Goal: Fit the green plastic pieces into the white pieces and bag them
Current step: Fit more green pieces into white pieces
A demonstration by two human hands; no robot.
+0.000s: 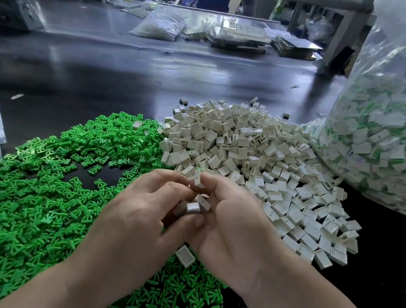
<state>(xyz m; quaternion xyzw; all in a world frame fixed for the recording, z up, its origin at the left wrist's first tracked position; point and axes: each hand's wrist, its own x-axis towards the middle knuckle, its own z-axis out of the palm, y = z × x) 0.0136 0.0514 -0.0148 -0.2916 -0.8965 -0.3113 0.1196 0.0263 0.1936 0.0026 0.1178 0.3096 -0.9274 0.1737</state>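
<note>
White piece (198, 181) was pinched between fingertips of left hand (141, 213) and right hand (234, 228), with a green piece (197, 169) showing at its top, probably mid-fit. Spare white pieces (196, 206) sat between the palms. Green pile (43, 183) lay under and left of the left hand, white pile (237, 145) beyond the right hand. Bag (391, 159) further right looked well filled, but lots of loose stock was left on the bench (103, 74).

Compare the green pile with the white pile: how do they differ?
Colour: the green pile is bright green, the white pile off-white.
Shape: the green pile holds flat forked pieces, the white pile boxy square caps.
Lay: the green pile is spread thin with bare gaps, the white pile heaped higher, against the bag.
Both lie loose on the table.
</note>
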